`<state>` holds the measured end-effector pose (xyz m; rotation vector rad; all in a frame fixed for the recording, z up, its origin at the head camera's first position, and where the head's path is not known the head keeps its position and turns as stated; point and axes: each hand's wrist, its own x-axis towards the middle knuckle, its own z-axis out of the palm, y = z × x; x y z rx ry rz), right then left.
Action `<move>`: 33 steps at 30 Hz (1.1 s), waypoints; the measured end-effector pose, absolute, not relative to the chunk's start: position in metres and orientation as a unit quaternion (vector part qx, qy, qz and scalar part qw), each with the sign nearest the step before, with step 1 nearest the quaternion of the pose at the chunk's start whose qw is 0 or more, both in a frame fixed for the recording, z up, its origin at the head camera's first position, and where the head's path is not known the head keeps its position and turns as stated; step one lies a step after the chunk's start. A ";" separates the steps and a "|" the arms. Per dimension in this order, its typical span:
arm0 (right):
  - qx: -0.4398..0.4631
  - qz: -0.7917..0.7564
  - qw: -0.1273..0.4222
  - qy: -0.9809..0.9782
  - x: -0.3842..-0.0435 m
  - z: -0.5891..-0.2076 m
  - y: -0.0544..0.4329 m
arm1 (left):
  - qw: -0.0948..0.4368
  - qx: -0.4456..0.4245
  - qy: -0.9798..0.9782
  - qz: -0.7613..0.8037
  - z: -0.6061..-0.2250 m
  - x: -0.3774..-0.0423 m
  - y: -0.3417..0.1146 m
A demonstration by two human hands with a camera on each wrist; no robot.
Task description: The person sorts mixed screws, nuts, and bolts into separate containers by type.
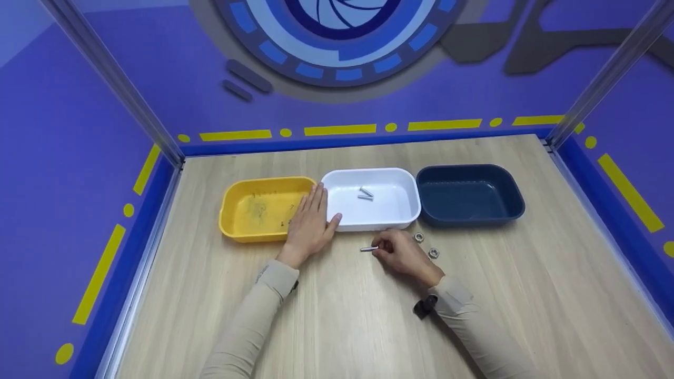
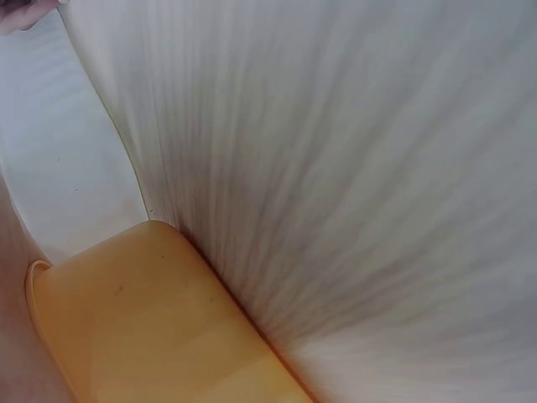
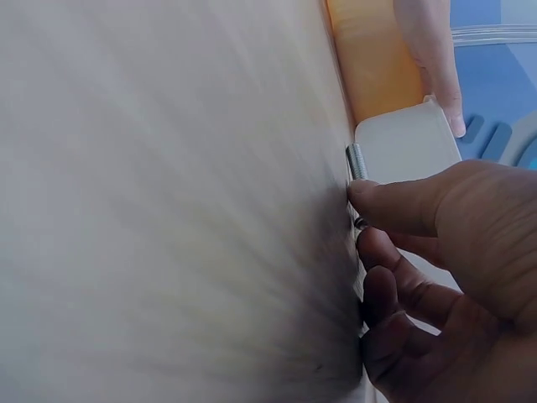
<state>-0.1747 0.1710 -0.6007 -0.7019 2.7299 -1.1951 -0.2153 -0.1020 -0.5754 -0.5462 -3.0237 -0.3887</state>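
Observation:
My right hand point(image 1: 403, 252) is low over the wooden table, just in front of the white bin point(image 1: 368, 228), and its thumb and fingers pinch one end of a small silver screw point(image 1: 367, 249). Threads show on the screw point(image 3: 357, 161) in the right wrist view; its other end is hidden by the fingers. With fingers straight, my left hand point(image 1: 309, 223) rests across the adjoining rims of the yellow bin point(image 1: 239, 231) and the white bin. Inside the white bin lie two similar silver pieces point(image 1: 365, 197). Beside the right hand are two hex nuts, a farther nut point(image 1: 418, 237) and a nearer nut point(image 1: 433, 253).
A dark blue bin point(image 1: 471, 221) stands at the right end of the row, close against the white one. Purple panels point(image 1: 142, 79) with metal frame posts wall in the wooden table point(image 1: 347, 316) at the back and sides.

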 end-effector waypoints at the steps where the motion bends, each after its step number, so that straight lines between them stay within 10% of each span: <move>1: -0.229 -0.388 0.041 0.892 -0.175 -0.601 0.171 | 0.023 -0.177 -0.976 -0.126 -0.576 -0.215 -0.102; 33: -0.246 -0.384 0.057 0.888 -0.171 -0.579 0.169 | 0.027 -0.182 -0.974 -0.128 -0.575 -0.216 -0.102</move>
